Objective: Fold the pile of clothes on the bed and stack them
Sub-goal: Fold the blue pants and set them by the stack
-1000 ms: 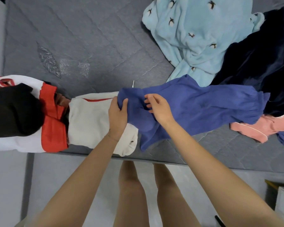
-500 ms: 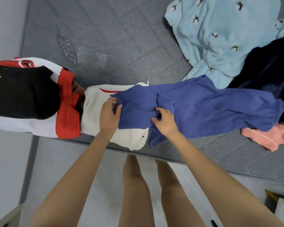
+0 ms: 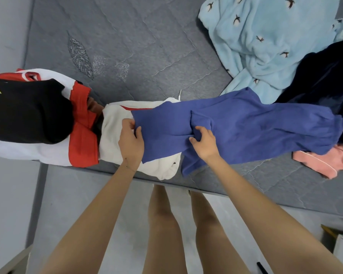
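Grey floor runs beneath the near edge of the bed (image 3: 127, 42), a quilted grey mattress, and just past that edge both hands work the blue garment (image 3: 255, 127). The left hand (image 3: 130, 141) pinches its left hem, thumb on top and fingers tucked beneath, above a folded white garment (image 3: 113, 133) lying at the near edge. The right hand (image 3: 203, 143) has its fingers curled into a bunched fold near the cloth's middle. The blue garment stretches along the near edge from the white piece rightward, its end draped onto the unfolded pile. It looks like a light, limp knit, likely to sag and crease wherever it is unsupported, with nothing fragile about it. It would probably handle best held at hems or corners, hands well apart, rather than by a bunch. A pink garment (image 3: 325, 163) lies toward the right edge. At the left edge a black garment (image 3: 28, 111) tops a white and red stack. Farther off, toward the far right corner, lie a navy garment (image 3: 325, 80) and a pale blue bird-print garment (image 3: 265, 36).
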`<state>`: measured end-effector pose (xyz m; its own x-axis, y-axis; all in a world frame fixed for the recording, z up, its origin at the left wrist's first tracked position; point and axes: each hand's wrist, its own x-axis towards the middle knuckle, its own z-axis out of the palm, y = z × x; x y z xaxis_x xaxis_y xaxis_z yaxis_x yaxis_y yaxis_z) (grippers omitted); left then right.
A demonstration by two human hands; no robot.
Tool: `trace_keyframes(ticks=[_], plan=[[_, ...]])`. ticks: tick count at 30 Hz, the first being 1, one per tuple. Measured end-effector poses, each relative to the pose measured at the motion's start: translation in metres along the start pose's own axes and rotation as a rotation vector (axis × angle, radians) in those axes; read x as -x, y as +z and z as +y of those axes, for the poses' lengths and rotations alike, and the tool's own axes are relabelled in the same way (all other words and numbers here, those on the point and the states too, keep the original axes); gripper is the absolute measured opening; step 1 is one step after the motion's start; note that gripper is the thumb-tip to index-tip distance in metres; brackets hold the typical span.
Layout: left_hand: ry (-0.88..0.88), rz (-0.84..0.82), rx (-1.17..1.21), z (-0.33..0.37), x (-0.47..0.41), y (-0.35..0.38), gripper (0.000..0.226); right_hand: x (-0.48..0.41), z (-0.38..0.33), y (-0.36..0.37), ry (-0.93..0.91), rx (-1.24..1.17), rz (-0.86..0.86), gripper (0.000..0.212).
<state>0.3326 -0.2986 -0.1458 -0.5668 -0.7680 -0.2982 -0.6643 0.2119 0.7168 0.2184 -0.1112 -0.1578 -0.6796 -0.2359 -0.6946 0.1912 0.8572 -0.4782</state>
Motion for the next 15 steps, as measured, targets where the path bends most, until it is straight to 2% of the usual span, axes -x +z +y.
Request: trace_keyframes(ticks=[3,6,10,15], plan=[[0.003,-0.108,-0.127,-0.007,-0.003,0.005,0.037,-0.001,0.005,-0.001,0.026,-0.008,0.021,0.051],[0.095,-0.055,-0.258,-0.005,0.002,0.014,0.051,-0.003,0.014,-0.005,0.040,0.003,0.069,0.056],[0.282,-0.048,-0.369,0.003,0.010,0.036,0.050,-0.007,0.031,-0.015,0.064,0.053,0.152,0.062],[0.516,-0.203,-0.399,0.022,0.023,0.071,0.039,-0.016,0.046,-0.025,0.081,0.061,0.168,0.063]])
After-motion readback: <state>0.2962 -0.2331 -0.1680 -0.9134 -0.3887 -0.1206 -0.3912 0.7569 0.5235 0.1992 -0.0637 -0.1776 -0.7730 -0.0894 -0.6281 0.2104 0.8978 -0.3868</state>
